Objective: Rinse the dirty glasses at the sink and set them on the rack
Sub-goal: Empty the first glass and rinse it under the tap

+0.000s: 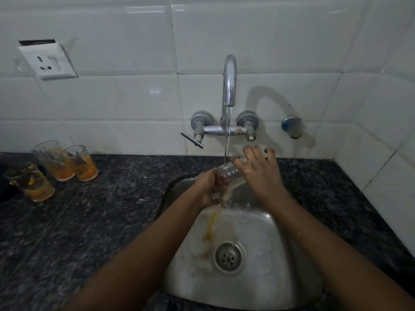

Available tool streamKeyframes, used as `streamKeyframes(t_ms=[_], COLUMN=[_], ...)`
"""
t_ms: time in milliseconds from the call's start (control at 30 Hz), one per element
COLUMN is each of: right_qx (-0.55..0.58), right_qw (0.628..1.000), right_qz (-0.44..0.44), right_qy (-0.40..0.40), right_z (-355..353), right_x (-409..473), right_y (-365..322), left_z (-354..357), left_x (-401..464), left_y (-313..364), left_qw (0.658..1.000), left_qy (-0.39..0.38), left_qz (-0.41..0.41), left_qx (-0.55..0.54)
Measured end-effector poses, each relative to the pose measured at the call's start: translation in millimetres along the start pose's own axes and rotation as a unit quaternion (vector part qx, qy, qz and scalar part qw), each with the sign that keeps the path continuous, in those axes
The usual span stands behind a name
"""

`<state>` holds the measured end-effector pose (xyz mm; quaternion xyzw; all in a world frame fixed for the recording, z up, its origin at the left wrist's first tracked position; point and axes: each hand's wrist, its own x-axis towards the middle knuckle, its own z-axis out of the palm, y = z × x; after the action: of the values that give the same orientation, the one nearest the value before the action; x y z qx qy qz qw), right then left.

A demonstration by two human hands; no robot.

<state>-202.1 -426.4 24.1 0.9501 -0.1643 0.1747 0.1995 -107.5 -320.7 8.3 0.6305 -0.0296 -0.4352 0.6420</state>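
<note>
A clear glass lies tilted under the running water of the chrome tap, above the steel sink. My left hand grips its lower end. My right hand is pressed over its upper end with fingers spread. Yellow-orange liquid runs down the basin toward the drain. Three dirty glasses with orange residue stand on the dark counter at the far left: one, a second beside it, and a third nearer the front. No rack is in view.
The dark speckled granite counter surrounds the sink. White tiled walls rise behind and at the right. A wall socket sits at upper left. The tap's lever handle sticks out to the left; a blue-capped fitting is on the wall.
</note>
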Motion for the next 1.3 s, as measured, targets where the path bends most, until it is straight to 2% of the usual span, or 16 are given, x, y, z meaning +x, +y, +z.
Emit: streamKeyframes(t_ms=[200, 267, 300, 400, 467, 533, 567, 600, 700, 733, 833, 900, 1000, 1167, 1267, 1300], right_qx=[0.266, 0.366, 0.376, 0.374, 0.365, 0.383, 0.397, 0.418, 0.463, 0.449, 0.413, 0.362, 0.237, 0.059, 0.201, 0.361], right_qw=[0.952, 0.913, 0.911, 0.920, 0.928, 0.922, 0.916, 0.907, 0.883, 0.889, 0.901, 0.919, 0.955, 0.994, 0.973, 0.916], right_qz=[0.114, 0.143, 0.135, 0.071, 0.038, 0.032, 0.038, 0.047, 0.083, 0.092, 0.131, 0.147, 0.166, 0.086, 0.098, 0.128], right_qy=[-0.100, -0.113, -0.104, -0.090, -0.072, -0.051, -0.041, -0.031, -0.013, -0.012, -0.025, -0.048, -0.067, 0.029, -0.058, -0.120], right_z=[13.0, 14.8, 14.8, 14.5, 15.6, 18.7, 20.2, 21.0, 23.5, 24.5, 22.7, 15.7, 1.8, 1.4, -5.5, -7.8], right_x=[-1.1, 0.6, 0.8, -0.4, -0.5, 1.4, 3.0, 4.8, 7.2, 6.7, 3.4, 1.3, 1.0, -10.5, -7.8, -5.0], right_y=[-8.0, -4.7, -4.4, -11.5, -16.7, -17.8, -17.6, -16.7, -14.1, -12.6, -5.8, -5.6, -16.1, -37.9, -25.6, -15.5], left_z=[10.5, 2.8, -3.4, -21.5, -28.7, -28.4, -22.7, -12.5, 8.2, 9.4, 3.9, 8.9, 21.2, 25.0, 21.2, 19.8], left_x=[-21.4, -21.5, -19.0, 0.2, 6.7, 5.2, -1.5, -5.6, -10.7, -9.2, -14.0, -17.0, -3.7, 18.7, 14.2, 9.0], left_y=[11.1, 11.3, 13.5, 18.3, 17.3, 19.9, 21.9, 22.7, 28.3, 31.1, 39.7, 38.0, 34.3, 40.0, 35.6, 32.4], left_qw=[0.972, 0.892, 0.797, 0.342, 0.172, 0.193, 0.249, 0.319, 0.690, 0.763, 0.884, 0.926, 0.899, 0.914, 0.915, 0.922], left_qy=[-0.132, -0.188, -0.197, -0.119, -0.057, -0.070, -0.075, -0.082, -0.203, -0.239, -0.220, -0.144, 0.041, 0.180, 0.135, 0.090], left_qz=[0.173, 0.253, 0.278, 0.424, 0.490, 0.495, 0.481, 0.469, 0.232, 0.196, 0.177, 0.198, 0.309, 0.227, 0.284, 0.305], left_qx=[0.090, 0.323, 0.498, 0.830, 0.853, 0.844, 0.837, 0.819, 0.655, 0.567, 0.372, 0.289, 0.308, 0.283, 0.254, 0.220])
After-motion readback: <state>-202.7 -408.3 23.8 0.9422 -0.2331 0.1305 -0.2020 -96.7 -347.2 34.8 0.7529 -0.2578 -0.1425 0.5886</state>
